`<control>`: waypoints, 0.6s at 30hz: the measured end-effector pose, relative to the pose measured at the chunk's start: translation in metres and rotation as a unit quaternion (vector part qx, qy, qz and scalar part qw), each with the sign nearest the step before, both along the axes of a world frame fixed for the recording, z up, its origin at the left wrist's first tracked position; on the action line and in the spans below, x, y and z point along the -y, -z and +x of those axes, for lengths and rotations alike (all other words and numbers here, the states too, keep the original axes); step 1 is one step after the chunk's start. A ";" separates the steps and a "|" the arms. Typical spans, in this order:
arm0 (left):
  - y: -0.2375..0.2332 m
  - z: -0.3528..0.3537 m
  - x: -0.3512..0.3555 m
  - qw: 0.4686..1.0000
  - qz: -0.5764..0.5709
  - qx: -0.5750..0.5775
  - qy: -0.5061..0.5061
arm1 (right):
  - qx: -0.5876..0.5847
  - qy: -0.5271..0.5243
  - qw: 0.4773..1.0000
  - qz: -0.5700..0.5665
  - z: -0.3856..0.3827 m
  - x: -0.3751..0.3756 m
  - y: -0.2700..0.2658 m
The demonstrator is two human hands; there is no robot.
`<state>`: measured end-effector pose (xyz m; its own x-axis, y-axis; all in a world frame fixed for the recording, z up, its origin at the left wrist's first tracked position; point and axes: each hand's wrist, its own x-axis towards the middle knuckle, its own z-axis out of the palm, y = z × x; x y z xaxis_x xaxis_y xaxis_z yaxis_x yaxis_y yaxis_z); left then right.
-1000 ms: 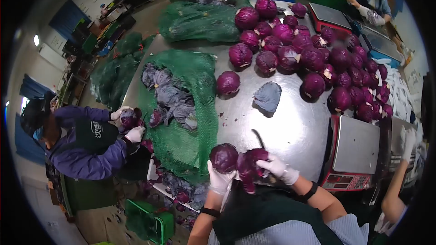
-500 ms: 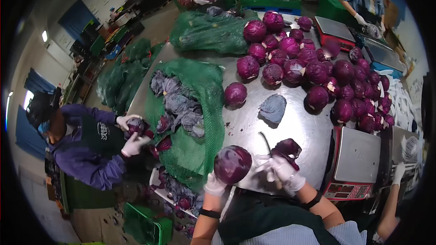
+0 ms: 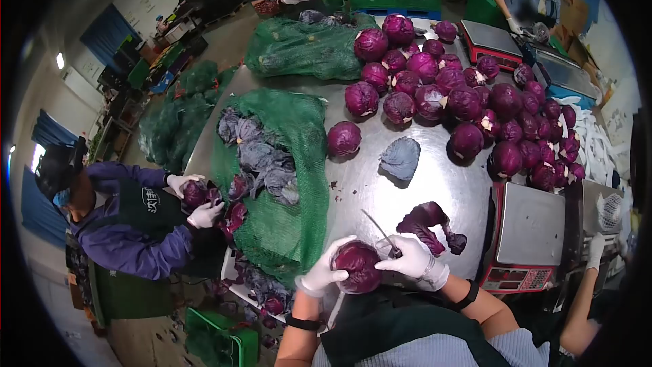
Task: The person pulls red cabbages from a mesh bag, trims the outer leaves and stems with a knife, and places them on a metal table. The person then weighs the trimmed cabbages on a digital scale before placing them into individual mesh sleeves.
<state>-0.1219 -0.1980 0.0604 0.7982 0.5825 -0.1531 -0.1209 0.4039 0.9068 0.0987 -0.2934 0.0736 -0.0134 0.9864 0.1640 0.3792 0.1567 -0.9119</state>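
Observation:
A peeled red cabbage [image 3: 358,267] is held at the near edge of the metal table, in front of my apron. My gloved left hand [image 3: 324,270] is closed around its left side. In my gloved right hand [image 3: 411,258] is a thin knife [image 3: 375,223], its blade pointing up and to the left, while the fingers touch the cabbage's right side. Loose dark purple leaves [image 3: 428,225] lie just beyond the right hand. Farther back is a single grey-blue leaf [image 3: 401,158].
Many red cabbages [image 3: 448,81] cover the table's far right. Green mesh bags [image 3: 309,156] lie on the left, one with grey leaves. A red scale [image 3: 530,224] stands at the right. A person in purple sleeves [image 3: 136,251] handles a cabbage at left; others are farther off.
My right hand has moved left from the loose leaves to the cabbage, keeping the knife. The leaves now lie spread on the table. The cabbage has come down slightly towards me.

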 end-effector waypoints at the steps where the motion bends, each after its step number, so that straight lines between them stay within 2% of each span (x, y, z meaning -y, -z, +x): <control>1: -0.007 0.000 -0.005 0.999 0.014 -0.008 0.048 | -0.022 -0.004 1.000 -0.011 0.000 -0.002 -0.004; 4: -0.013 -0.004 -0.014 0.989 0.013 0.000 0.146 | 0.049 -0.044 0.998 -0.004 0.000 -0.003 -0.026; 5: -0.014 -0.003 -0.012 0.989 0.005 0.018 0.144 | 0.045 -0.038 0.998 -0.029 0.001 -0.004 -0.030; 6: -0.014 -0.002 -0.010 0.989 0.001 0.036 0.144 | 0.054 -0.037 0.998 -0.002 0.000 -0.005 -0.035; 7: 0.000 -0.003 -0.006 0.990 -0.016 0.051 0.131 | 0.079 -0.048 0.995 -0.037 0.001 -0.006 -0.038; 8: 0.009 -0.001 -0.004 0.984 -0.061 0.073 0.148 | 0.104 -0.057 0.990 -0.074 0.002 -0.006 -0.038; 10: -0.003 0.007 0.006 0.965 -0.202 0.098 0.136 | 0.068 -0.041 0.996 -0.051 0.007 -0.007 -0.029; 12: 0.000 0.009 0.003 0.976 -0.154 0.060 0.144 | -0.071 -0.036 0.984 -0.159 0.015 -0.007 -0.032; 14: -0.006 0.016 -0.006 0.979 0.067 -0.024 0.192 | 0.131 -0.062 0.984 -0.102 0.012 -0.003 -0.025; 16: 0.006 0.018 -0.008 0.972 0.064 -0.026 0.226 | 0.179 -0.068 0.976 -0.106 0.013 0.003 -0.021; 17: 0.009 0.018 -0.009 0.972 0.069 -0.024 0.225 | 0.141 -0.055 0.984 -0.098 0.012 0.005 -0.015; 18: 0.012 0.018 -0.010 0.968 0.049 -0.016 0.246 | 0.117 -0.061 0.981 -0.142 0.011 0.007 -0.017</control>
<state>-0.1039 -0.1878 0.0480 0.9785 0.1455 -0.1464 0.0940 0.3175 0.9436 0.1098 -0.3004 0.0910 -0.1393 0.9804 -0.1390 0.5781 -0.0334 -0.8153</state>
